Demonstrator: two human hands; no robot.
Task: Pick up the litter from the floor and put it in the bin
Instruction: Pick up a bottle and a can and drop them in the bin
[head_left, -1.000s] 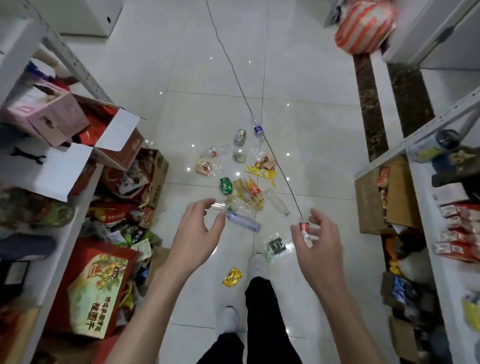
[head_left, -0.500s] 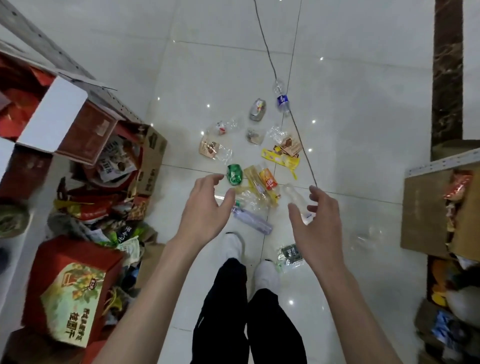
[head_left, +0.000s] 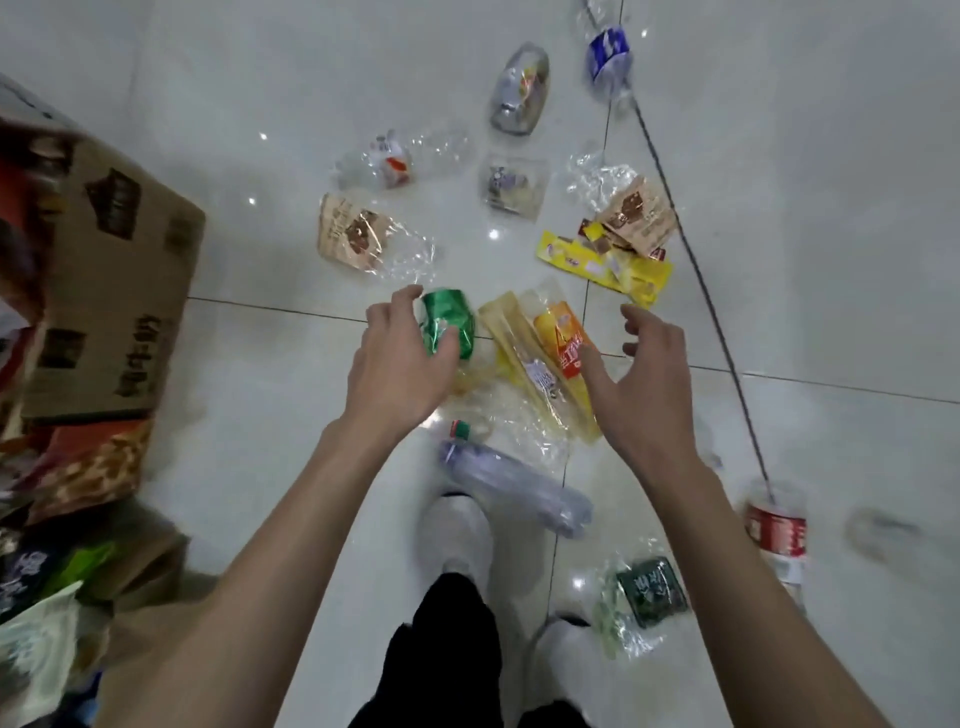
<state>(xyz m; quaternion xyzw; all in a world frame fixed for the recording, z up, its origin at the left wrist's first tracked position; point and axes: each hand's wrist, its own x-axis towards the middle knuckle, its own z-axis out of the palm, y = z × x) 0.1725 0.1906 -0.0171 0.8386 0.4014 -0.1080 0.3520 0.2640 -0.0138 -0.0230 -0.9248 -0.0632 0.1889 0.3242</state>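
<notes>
Litter lies scattered on the white tiled floor. My left hand hovers with thumb and fingers spread around a crushed green can; whether it touches the can I cannot tell. My right hand is spread, fingers relaxed, over a yellow and orange wrapper. A clear bottle lies by my shoe. Farther off lie a brown snack wrapper, a yellow wrapper, a silver pouch and a blue-labelled bottle. No bin is in view.
A cardboard box and piled snack packs crowd the left side. A thin black cable runs diagonally across the floor on the right. A red-labelled bottle and a dark green packet lie near my white shoes.
I have bent down and forward, so the litter looks much closer. Both hands have dropped towards the green can and the wrappers, keeping their spread pose.
</notes>
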